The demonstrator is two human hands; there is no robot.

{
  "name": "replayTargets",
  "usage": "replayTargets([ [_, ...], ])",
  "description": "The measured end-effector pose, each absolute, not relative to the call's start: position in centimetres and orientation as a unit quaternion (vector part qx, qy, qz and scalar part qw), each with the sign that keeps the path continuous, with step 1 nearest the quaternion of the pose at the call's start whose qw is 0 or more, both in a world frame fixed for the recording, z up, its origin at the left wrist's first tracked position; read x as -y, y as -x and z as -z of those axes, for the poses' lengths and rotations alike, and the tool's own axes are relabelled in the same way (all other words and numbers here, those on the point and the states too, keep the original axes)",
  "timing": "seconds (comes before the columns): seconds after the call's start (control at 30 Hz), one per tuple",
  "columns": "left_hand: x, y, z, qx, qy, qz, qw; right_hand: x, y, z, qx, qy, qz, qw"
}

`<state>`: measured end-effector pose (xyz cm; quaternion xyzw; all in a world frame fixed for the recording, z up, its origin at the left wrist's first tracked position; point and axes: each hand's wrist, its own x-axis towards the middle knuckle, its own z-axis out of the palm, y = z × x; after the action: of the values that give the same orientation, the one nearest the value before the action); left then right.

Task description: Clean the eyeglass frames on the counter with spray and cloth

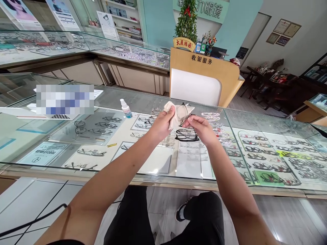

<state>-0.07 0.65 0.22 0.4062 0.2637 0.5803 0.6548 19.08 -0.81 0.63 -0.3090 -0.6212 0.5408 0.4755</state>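
Over the glass display case, my left hand [165,119] is closed on a pale cleaning cloth [174,119], its thumb pressed on top. A pair of thin dark-framed eyeglasses [184,108] lies against the cloth, partly hidden by it. My right hand [200,126] pinches the eyeglasses at their right side, with the fingers curled. Left of my hands, a small white spray bottle [126,109] with a blue and pink label stands upright on the glass.
Rows of eyeglasses [271,166] lie inside the glass display case [143,177]. White papers [38,110] rest on its left part, partly blurred out. Beyond stand a wooden cashier counter [204,63], a potted plant [186,23] and more display cases [127,56].
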Motion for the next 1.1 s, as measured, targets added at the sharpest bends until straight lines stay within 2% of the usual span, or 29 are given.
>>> replayTargets([
  [0.17,-0.9,0.5,0.1,-0.3,-0.438,-0.573,0.624,0.7,-20.3,-1.5,0.565,0.302,-0.514,0.57],
  [0.3,0.3,0.5,0.0,-0.35,-0.515,-0.496,0.606,0.5,-20.5,-1.7,0.539,0.302,-0.484,0.619],
  [0.5,1.7,-0.5,-0.2,-0.318,-0.571,-0.422,0.629,0.4,-19.5,-0.8,0.558,0.308,-0.486,0.598],
  [0.7,1.9,-1.4,0.6,-0.292,-0.543,-0.486,0.619,0.6,-18.2,0.1,0.573,0.291,-0.509,0.573],
  [1.1,1.3,-1.7,1.4,-0.245,-0.466,-0.514,0.676,1.0,-17.9,-0.2,0.629,0.326,-0.444,0.548],
])
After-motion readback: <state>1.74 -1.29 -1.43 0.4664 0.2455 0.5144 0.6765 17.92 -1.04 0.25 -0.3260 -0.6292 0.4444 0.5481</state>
